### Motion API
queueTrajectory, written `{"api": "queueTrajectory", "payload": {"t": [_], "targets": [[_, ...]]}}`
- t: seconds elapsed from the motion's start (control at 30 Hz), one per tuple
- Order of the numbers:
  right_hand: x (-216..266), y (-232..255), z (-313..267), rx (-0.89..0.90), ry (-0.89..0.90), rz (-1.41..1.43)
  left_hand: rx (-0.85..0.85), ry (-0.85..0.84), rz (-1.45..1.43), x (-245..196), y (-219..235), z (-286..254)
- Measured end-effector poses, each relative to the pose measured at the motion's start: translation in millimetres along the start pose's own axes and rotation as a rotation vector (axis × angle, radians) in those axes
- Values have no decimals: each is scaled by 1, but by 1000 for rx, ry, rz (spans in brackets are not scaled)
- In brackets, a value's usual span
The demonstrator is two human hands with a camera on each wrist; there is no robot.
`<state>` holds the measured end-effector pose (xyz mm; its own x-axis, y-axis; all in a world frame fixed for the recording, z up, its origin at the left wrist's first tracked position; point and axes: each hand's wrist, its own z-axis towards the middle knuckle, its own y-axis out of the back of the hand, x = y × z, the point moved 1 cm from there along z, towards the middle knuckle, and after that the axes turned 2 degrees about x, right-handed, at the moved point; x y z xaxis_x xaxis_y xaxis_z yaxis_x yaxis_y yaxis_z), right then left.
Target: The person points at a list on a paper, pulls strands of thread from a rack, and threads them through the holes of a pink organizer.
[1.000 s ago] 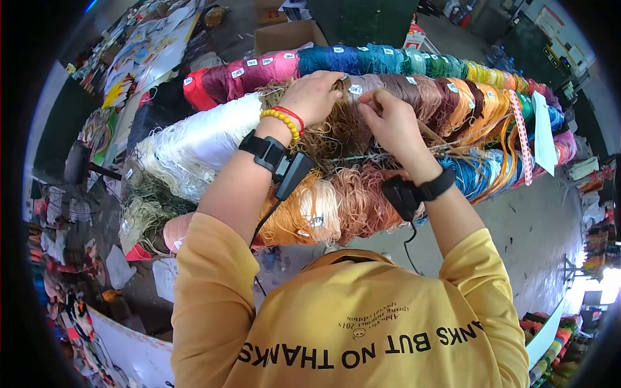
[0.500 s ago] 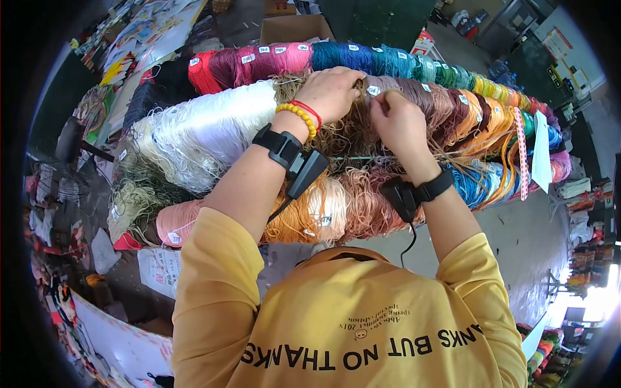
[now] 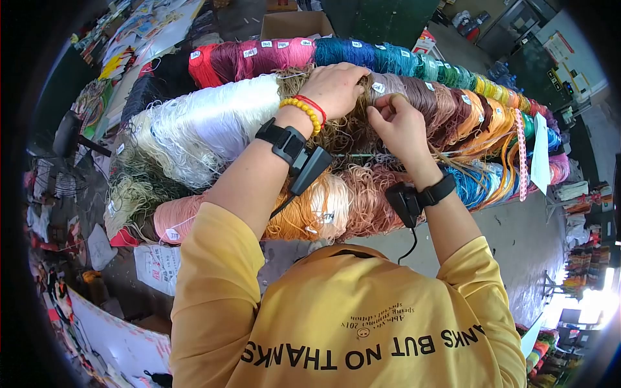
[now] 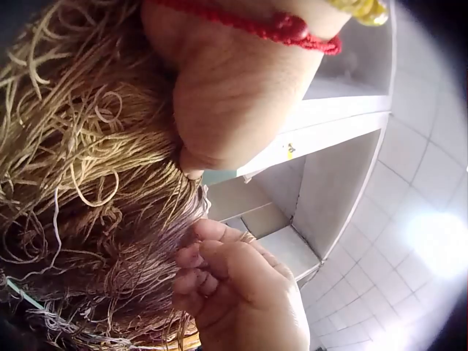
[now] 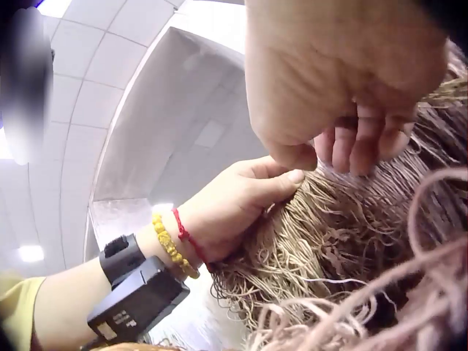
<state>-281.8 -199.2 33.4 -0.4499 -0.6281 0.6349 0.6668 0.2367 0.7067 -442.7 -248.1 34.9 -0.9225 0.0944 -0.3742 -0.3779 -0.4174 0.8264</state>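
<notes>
basically the left hand (image 3: 333, 87) is clenching into the tan cord hank (image 3: 336, 132) at 12 o'clock while the right hand (image 3: 398, 123) is pinching loose strands beside it; it's looking soft, light and tangle-prone, so gripping whole bunches seems safer.

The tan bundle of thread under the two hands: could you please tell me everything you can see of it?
The tan bundle of thread is a thick skein of thin, wiry, khaki-brown strands, loose and tangled, with loops sticking out. It lies in a long row of coloured skeins, between a white one and brownish ones. The left hand rests on top with its fingers dug into the strands. The right hand pinches a few strands at its right side. A small white label sits just beyond it.
</notes>
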Motion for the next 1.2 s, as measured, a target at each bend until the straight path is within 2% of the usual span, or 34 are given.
{"api": "queueTrajectory", "payload": {"t": [0.13, 0.23, 0.33, 0.43, 0.63, 0.73, 0.83, 1.13, 1.2], "targets": [[6, -3, 4, -31, 34, -197, -46, -32, -14, 0, -1, 0], [1, -6, 6, -66, 50, -167, -25, -34, 41, -2, -1, -1], [-4, -8, 4, -60, 23, 9, 18, -57, 74, 1, -2, 0], [-13, -11, 4, -87, 95, 155, 29, -27, 47, 0, -1, 0], [-3, -4, -2, 171, -289, 770, -83, -8, 90, 0, -6, -2], [-2, -4, -3, 228, -315, 764, -98, -38, 69, -2, -6, -3], [-6, -10, -2, 245, -262, 686, -6, -48, 2, 2, -6, 2], [1, -12, -8, 283, -156, 541, -52, -22, 39, 2, -7, 1], [1, -11, -10, 289, -159, 553, -2, -12, 45, 2, -7, 2]]}}
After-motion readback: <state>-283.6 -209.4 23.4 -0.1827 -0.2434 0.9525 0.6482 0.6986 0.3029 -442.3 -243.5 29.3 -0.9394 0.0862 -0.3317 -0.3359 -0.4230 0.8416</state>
